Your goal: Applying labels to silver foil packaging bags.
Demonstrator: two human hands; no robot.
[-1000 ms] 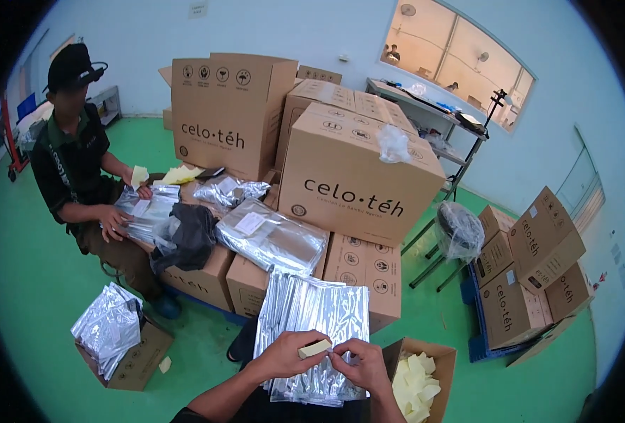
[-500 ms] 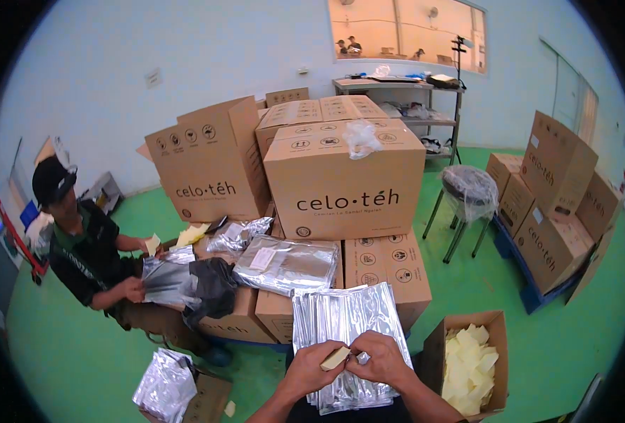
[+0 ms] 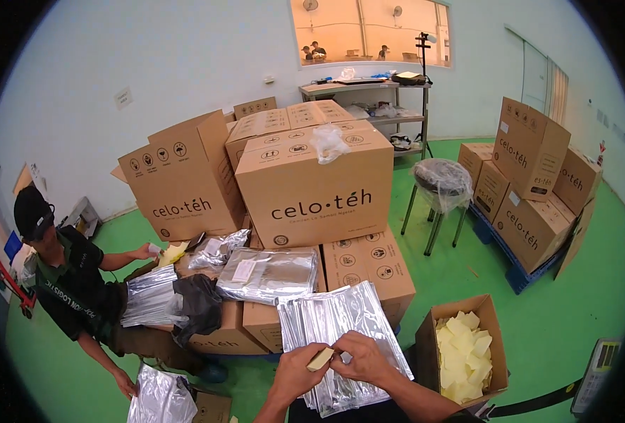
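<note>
A small stack of pale yellow paper slips (image 3: 321, 359) is held in my left hand (image 3: 299, 374), its fingers wrapped round it. My right hand (image 3: 362, 361) meets it at the stack's far end, thumb and fingers pinched together; what they pinch, if anything, is hidden. Beneath both hands lies a thick pile of flat silver foil bags (image 3: 358, 310), fanned a little unevenly at its far edge. Right of the pile, an open carton (image 3: 497, 331) holds many loose yellow slips (image 3: 464, 352).
Large brown cartons (image 3: 312, 190) are stacked ahead, with a wrapped silver bundle (image 3: 270, 273) on the lower ones. At left a co-worker (image 3: 65, 268) handles other silver bags (image 3: 161, 395). A plastic-covered stool (image 3: 439, 183) and a blue pallet (image 3: 510, 261) with cartons stand to the right.
The view has swung to the right. My right hand has come closer to the slips, and the small shiny bit at its fingertips no longer shows. The co-worker's hand has dropped to the lower silver bags.
</note>
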